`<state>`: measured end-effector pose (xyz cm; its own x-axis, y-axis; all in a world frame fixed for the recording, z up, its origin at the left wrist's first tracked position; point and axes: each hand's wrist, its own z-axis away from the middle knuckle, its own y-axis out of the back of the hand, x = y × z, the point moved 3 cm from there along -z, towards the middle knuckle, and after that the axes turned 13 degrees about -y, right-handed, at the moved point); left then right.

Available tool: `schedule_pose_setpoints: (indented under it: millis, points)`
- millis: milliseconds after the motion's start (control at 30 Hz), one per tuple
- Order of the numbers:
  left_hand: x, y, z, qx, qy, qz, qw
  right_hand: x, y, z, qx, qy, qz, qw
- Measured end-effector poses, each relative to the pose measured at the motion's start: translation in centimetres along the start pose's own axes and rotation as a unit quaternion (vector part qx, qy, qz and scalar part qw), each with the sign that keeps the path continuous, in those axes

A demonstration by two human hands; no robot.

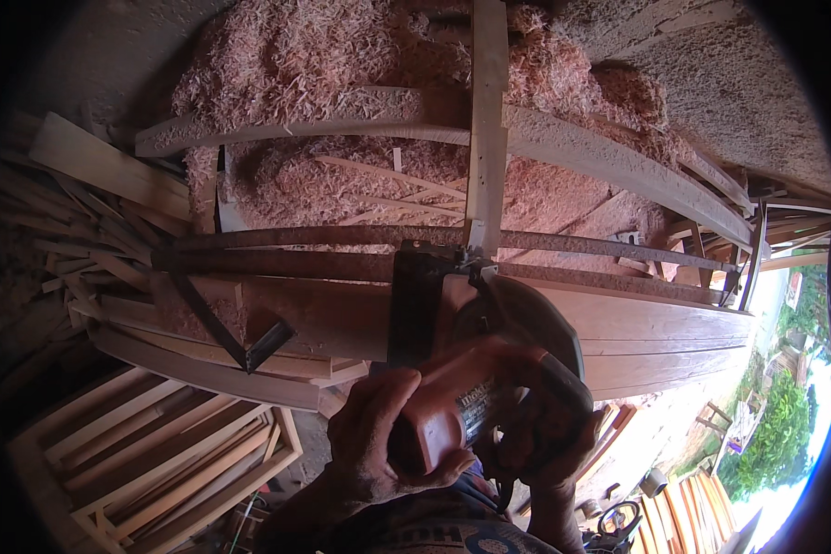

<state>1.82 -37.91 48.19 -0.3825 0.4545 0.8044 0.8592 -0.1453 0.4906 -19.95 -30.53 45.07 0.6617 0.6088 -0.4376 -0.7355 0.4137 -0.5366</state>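
A circular saw (535, 323) with a reddish motor housing (441, 439) is in both my hands, in the middle of the view. My left hand (369, 439) is wrapped round the end of the motor housing. My right hand (549, 443) is closed at the rear handle, partly in shadow. The saw's dark base plate (414, 305) lies over the near end of a narrow pale board (487, 138). That board runs away from me across two rusty metal rails (323, 238). The blade is hidden by its guard.
Heaps of pinkish wood shavings (286, 65) lie beyond the rails, around a long curved timber (609, 157). Offcuts (111, 175) are piled at the left. A wooden frame (185, 452) with slats stands at the lower left. Wide planks (656, 337) are below the rails at right.
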Motion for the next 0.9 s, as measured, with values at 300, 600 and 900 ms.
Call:
schedule_pose_setpoints:
  millis: [300, 600, 900]
  points:
    - [-0.5, 0.0, -0.1, -0.041, 0.020, -0.022, 0.999, -1.8, -1.2, -0.4, 0.098, -0.062, 0.140, 0.983]
    - [-1.2, 0.0, -1.1, -0.036, 0.009, -0.018, 0.999, -2.7, -2.1, -1.2, 0.100, -0.039, 0.149, 0.983]
    - [-1.5, -0.1, -1.9, -0.032, 0.019, -0.014, 0.999, -1.8, -0.9, -1.5, 0.063, -0.032, 0.007, 0.997]
